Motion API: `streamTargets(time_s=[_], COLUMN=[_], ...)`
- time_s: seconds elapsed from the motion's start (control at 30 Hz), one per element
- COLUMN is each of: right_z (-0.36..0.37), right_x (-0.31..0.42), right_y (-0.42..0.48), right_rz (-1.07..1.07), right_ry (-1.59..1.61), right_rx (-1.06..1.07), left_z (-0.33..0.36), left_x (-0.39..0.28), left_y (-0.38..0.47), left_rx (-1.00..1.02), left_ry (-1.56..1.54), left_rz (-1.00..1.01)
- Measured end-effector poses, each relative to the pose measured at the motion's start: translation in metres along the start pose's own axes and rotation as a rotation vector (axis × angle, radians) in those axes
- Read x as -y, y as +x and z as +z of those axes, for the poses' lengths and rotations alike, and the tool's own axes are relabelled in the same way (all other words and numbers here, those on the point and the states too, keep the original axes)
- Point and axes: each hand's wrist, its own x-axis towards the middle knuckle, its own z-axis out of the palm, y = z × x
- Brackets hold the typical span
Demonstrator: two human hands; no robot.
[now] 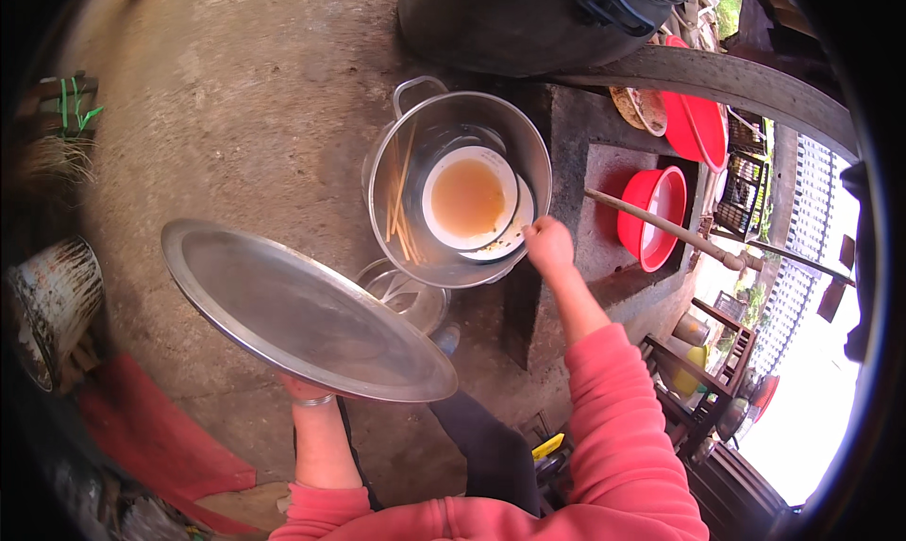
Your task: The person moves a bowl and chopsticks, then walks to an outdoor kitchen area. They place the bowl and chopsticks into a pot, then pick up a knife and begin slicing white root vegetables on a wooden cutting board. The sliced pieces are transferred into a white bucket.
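Observation:
A large round metal tray or lid [311, 314], tilted, rests in my left hand [304, 389], which grips it from beneath; most of the fingers are hidden behind it. My right hand [550, 244] is curled over the near right rim of a deep steel pot [382, 180], its fingertips close to a white plate. Inside the pot stands a white bowl [433, 219] of orange-brown liquid [467, 198]. Partly under the bowl lies the white plate [524, 212] with food scraps on it. Several chopsticks [398, 215] lean against the pot's left inner wall.
A smaller metal pot [428, 311] stands on the concrete floor [233, 102] below the tray. At the right, a red basin [630, 222] sits in a concrete sink [594, 159], with a pipe [658, 222] across it. A big dark barrel [509, 24] stands beyond.

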Motion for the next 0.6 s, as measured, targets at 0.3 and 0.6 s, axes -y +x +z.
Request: streamTargets(time_s=[0.3, 0.6], right_z=[0.013, 0.017], right_x=[0.018, 0.038], right_y=[0.098, 0.109], right_rz=[-0.087, -0.071], right_ry=[-0.210, -0.481], right_rx=[-0.006, 0.314], left_z=[-0.001, -0.001], left_x=[-0.010, -0.018], left_y=[-0.003, -0.003], left_rx=[0.001, -0.004], left_ry=[-0.089, -0.194], left_rz=[-0.049, -0.108])
